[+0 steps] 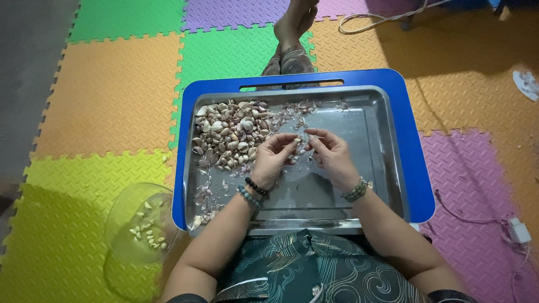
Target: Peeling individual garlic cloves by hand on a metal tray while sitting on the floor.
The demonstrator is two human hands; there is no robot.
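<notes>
Head view: garlic clove (298, 141) pinched between left hand (273, 159) and right hand (332, 157) above steel tray (382, 168) — peeling step, judged. Unpeeled pile (233, 134) left; peeled cloves in clear bowl (143, 223). Next move calls for stripping the skin — fingertip grip.

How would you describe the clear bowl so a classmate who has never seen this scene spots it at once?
Start at the blue tray table holding the metal tray. Look off its near-left corner, on the yellow-green floor mat. The clear bowl sits there, holding only a few pale peeled cloves, unlike the tray's purplish unpeeled heap.
</notes>
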